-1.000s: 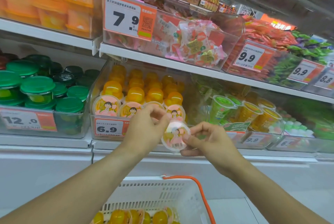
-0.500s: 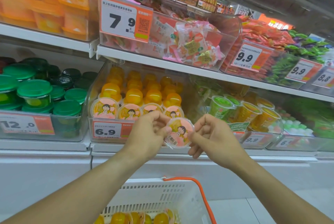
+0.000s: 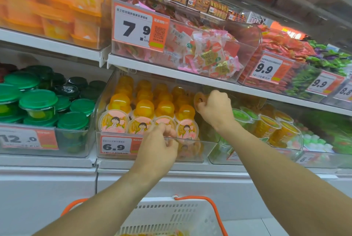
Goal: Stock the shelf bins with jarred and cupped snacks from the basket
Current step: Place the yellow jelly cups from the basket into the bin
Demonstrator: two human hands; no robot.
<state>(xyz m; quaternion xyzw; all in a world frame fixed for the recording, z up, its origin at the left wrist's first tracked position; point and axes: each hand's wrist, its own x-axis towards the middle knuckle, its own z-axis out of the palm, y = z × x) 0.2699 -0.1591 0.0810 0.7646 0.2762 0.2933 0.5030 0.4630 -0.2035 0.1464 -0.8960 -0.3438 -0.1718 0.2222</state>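
Observation:
A clear bin [image 3: 207, 148] with a 6.9 tag holds rows of orange jelly cups [image 3: 144, 108]; cartoon-print lids [image 3: 114, 121] face forward in the front row. My right hand [image 3: 215, 110] reaches into the bin's right side and grips an orange jelly cup [image 3: 199, 100] above the other cups. My left hand [image 3: 158, 146] is at the bin's front wall, its fingers curled over the rim beside the front cups. The white basket [image 3: 171, 214] with an orange handle hangs below my arms; a few orange cups show at its bottom edge.
A bin of green-lidded cups [image 3: 38, 100] stands to the left behind a 12.0 tag. To the right is a bin of green and yellow cups [image 3: 266, 127]. The upper shelf [image 3: 171, 72] overhangs the bins, carrying wrapped sweets behind 7.9 and 9.9 tags.
Both hands held one cup in front of the bin. Now my right hand has carried it up into the bin's right side, and my left hand has let go and moved to the front rim.

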